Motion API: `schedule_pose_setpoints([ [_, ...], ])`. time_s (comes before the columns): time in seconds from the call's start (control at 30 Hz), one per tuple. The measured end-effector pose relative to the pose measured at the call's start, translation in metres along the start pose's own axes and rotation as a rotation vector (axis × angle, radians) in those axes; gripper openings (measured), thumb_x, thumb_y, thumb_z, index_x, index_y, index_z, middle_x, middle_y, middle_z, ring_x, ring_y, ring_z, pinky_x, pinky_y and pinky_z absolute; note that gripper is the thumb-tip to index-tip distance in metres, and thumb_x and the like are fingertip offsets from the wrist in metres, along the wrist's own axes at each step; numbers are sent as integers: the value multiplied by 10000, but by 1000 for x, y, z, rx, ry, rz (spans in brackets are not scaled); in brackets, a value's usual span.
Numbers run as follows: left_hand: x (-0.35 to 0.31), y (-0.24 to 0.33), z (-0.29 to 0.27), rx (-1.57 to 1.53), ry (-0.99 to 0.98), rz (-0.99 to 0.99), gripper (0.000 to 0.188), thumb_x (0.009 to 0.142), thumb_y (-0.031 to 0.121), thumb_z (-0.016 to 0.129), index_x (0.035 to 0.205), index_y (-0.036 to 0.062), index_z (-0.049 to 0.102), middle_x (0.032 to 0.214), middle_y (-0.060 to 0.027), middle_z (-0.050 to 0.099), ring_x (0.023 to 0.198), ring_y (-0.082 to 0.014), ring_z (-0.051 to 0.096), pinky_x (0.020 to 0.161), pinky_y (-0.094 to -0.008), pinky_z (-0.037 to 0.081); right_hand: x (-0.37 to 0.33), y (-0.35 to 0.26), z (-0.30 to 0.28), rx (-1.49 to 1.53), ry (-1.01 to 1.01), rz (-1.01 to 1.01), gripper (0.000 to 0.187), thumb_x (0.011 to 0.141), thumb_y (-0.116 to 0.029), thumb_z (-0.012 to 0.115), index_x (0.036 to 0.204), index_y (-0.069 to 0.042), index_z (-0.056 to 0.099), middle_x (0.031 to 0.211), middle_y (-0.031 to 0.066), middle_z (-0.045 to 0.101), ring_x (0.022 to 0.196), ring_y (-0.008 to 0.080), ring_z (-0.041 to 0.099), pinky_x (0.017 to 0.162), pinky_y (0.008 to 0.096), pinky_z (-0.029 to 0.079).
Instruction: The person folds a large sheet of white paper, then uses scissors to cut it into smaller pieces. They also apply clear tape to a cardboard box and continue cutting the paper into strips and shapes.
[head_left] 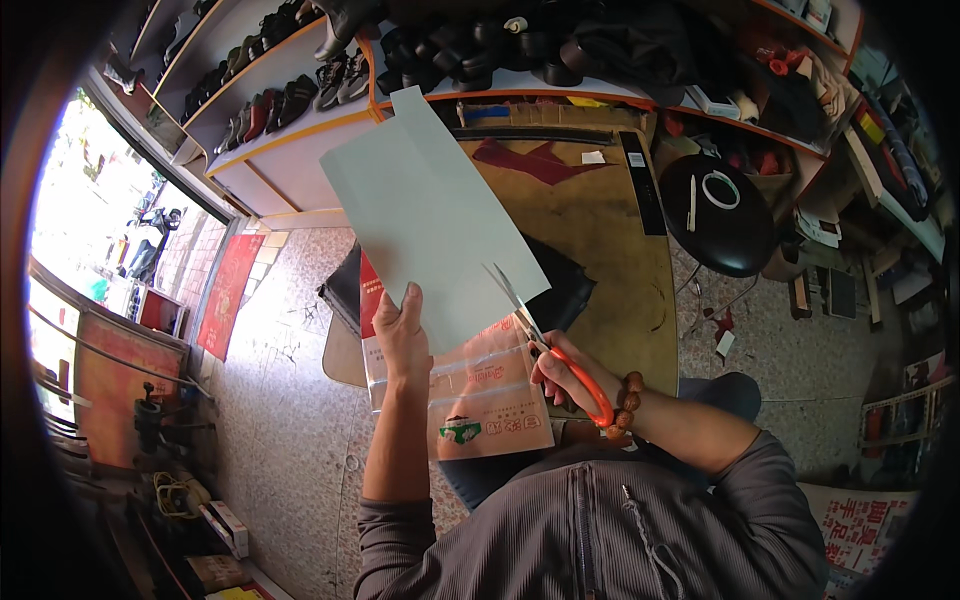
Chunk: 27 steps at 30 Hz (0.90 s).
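Observation:
A large pale grey-green sheet (425,210), with a narrow tab at its far end, is held up at its near left edge by my left hand (402,325). My left thumb lies on top of it and the other fingers are hidden underneath. My right hand (565,378) is closed round the orange handles of a pair of scissors (577,370). Their metal blades are slightly apart and overlap the sheet's near right edge. Whether they bite into it I cannot tell. Below the sheet lies a tan printed plastic bag (490,415), over my lap. A black item (570,283) shows behind the sheet.
A worn brown table (620,310) stands ahead, bearing a dark red scrap (540,160) and a black ruler-like strip (642,185). To its right, a round black stool (717,215) holds a white ring and a pen-like stick. Shoe shelves (300,130) line the far side. A doorway opens at left.

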<state>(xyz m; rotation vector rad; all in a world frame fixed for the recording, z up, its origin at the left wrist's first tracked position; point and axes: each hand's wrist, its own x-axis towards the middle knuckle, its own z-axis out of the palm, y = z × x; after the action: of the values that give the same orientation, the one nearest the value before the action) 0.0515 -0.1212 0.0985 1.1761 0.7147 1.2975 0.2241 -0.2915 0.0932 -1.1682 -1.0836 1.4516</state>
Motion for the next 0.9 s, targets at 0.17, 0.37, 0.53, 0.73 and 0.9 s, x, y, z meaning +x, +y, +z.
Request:
schedule_pose_setpoints([
  [0.17,3,0,-3,-7,7,-27,225,931,65,509,1135,-11,564,1027,-14,611,900,-75,545,807,-227,435,-1,-1,0,32,-1,2,650,911,-562,421,1226,0,337,910,56,526,727,74,479,622,209,437],
  [0.37,1,-1,-2,-35,8,-33,250,929,59,513,1167,-5,558,1055,-15,602,925,-78,539,825,-230,429,2,2,-2,-38,8,27,671,897,-582,431,1214,3,342,862,41,518,676,67,469,575,200,429],
  [0.53,1,-1,-1,-40,-9,-24,260,928,56,517,1179,2,555,1056,-12,599,932,-78,537,836,-231,425,1,2,-1,-42,44,25,676,879,-603,449,1179,-4,360,815,28,490,624,59,455,529,193,410],
  [0.73,-1,0,1,-7,-4,-17,248,930,60,516,1167,0,558,1048,-12,601,927,-75,535,834,-229,424,-2,-1,3,-19,84,17,636,869,-603,472,1127,-28,385,749,19,466,507,48,406,449,185,363],
  [0.9,-1,1,0,-9,-23,-7,229,929,62,521,1143,-4,567,1045,-13,607,928,-74,536,833,-229,423,-4,-2,6,12,124,16,601,868,-586,496,1096,-38,401,698,10,459,447,43,385,388,183,338],
])
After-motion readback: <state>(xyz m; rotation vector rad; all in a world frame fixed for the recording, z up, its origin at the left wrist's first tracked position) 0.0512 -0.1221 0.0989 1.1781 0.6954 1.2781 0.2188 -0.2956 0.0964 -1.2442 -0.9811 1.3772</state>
